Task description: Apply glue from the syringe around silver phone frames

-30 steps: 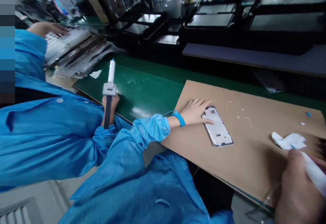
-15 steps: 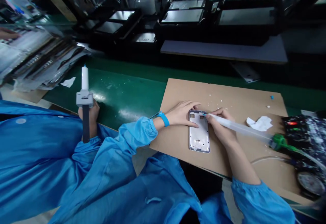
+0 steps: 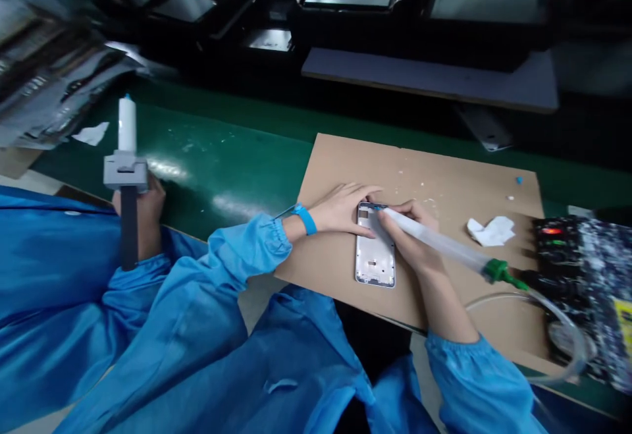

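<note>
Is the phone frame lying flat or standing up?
Flat: the phone frame lies on the cardboard sheet, left hand on its top end.

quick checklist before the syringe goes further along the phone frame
1. Left hand steadying the phone frame: ok, fingers rest on its top left edge.
2. Right hand gripping the syringe: ok, held like a pen.
3. Syringe tip on the frame's top edge: cannot tell, too small to see contact.
4. Frame flat on the cardboard sheet: ok.
5. Clear hose free behind the green fitting: ok, loops loosely.
6. Co-worker's hand with its dispenser apart from the frame: ok, well to the left.
</note>
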A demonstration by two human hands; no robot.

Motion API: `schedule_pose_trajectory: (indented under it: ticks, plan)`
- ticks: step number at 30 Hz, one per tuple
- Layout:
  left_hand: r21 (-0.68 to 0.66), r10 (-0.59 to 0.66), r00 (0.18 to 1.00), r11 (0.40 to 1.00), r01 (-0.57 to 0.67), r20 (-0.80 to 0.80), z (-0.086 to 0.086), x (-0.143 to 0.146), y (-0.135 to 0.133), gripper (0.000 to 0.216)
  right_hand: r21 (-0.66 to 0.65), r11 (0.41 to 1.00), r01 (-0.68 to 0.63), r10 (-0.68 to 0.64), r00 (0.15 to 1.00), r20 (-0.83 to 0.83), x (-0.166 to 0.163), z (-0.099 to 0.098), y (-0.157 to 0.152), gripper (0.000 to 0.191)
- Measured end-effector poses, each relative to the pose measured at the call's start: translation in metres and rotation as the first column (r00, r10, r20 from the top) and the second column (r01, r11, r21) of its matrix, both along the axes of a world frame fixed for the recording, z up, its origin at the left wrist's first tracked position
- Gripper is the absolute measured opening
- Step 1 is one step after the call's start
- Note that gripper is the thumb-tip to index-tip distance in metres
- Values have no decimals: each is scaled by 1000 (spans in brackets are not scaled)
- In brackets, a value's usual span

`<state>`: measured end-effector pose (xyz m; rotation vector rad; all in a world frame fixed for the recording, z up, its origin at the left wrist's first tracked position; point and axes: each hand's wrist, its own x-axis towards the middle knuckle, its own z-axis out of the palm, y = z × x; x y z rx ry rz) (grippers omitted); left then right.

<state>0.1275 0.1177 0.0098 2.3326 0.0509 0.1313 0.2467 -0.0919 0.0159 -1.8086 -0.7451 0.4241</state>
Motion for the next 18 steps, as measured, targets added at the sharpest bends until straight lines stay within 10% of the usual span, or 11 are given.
schedule_pose_trajectory:
  ticks: [18]
  plan:
    - [-12,-20,999,1000,19,-39,-1,3,2,102,-43,999,1,-1,1000,2,3,-9,1,56]
